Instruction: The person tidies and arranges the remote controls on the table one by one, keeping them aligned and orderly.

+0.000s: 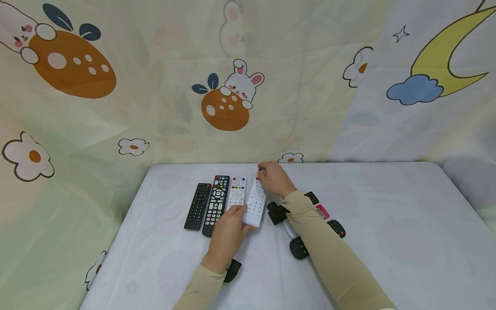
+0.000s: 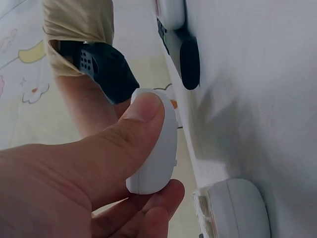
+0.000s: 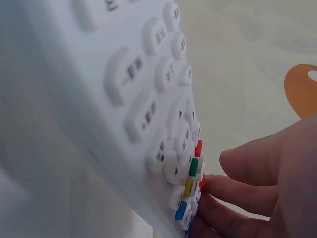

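Observation:
My left hand (image 1: 226, 237) pinches the near end of a white remote control (image 1: 255, 204), thumb on one side and fingers on the other. In the left wrist view that white remote (image 2: 153, 168) is lifted off the white cloth. My right hand (image 1: 276, 178) is at its far end; in the right wrist view the fingers (image 3: 242, 193) touch that end beside the coloured buttons, while the thumb stands apart. To the left lie another white remote (image 1: 237, 189), partly behind my left hand, a black remote with white buttons (image 1: 217, 200) and a slimmer black remote (image 1: 197, 206).
Several more remotes, among them one with a red part (image 1: 322, 212) and a black one (image 1: 336, 228), lie partly hidden under my right forearm. Behind the white-covered table (image 1: 387, 224) hangs a patterned cloth (image 1: 302, 107). A black wrist camera (image 1: 232, 270) sits at my left wrist.

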The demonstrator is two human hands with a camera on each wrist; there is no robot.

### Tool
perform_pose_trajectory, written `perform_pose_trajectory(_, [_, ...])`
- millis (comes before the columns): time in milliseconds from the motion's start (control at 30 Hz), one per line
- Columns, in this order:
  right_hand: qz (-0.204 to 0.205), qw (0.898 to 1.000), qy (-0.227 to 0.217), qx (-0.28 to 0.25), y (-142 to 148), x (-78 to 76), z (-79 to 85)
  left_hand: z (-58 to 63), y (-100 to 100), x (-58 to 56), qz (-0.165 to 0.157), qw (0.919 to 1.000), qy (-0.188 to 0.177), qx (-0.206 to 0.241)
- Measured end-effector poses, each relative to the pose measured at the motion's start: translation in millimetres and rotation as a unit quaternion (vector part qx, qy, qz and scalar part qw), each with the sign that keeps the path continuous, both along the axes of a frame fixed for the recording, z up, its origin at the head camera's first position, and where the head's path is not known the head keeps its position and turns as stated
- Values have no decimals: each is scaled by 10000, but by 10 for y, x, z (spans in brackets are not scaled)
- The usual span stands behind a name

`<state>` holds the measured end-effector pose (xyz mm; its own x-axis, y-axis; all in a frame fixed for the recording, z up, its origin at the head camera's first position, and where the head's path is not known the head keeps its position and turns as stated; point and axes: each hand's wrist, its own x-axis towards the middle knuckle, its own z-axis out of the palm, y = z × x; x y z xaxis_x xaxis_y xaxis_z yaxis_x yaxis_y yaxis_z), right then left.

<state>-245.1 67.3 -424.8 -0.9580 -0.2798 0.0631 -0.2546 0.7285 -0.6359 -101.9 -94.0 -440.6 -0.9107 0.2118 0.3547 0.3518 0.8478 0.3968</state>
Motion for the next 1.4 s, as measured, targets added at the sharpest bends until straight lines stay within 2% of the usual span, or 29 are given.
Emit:
perform_pose_trajectory(233, [-88,9997,-240,-16,-32,-10,-44,-30,36,23,78,9999,64,22])
perform_pose_trajectory(567, [54,9992,-395,42,-57,-11,-58,-52,101,41,199,9998,34,33])
perform_pose_trajectory(967, [211,9982,-567,-17,-64,-34,-88,-78,153,27,322,9991,130,-233])
perform_pose_trajectory(1400, [456,9979,-388,228,-98,-58,-143,-109,147,27,348,9985,181,-372])
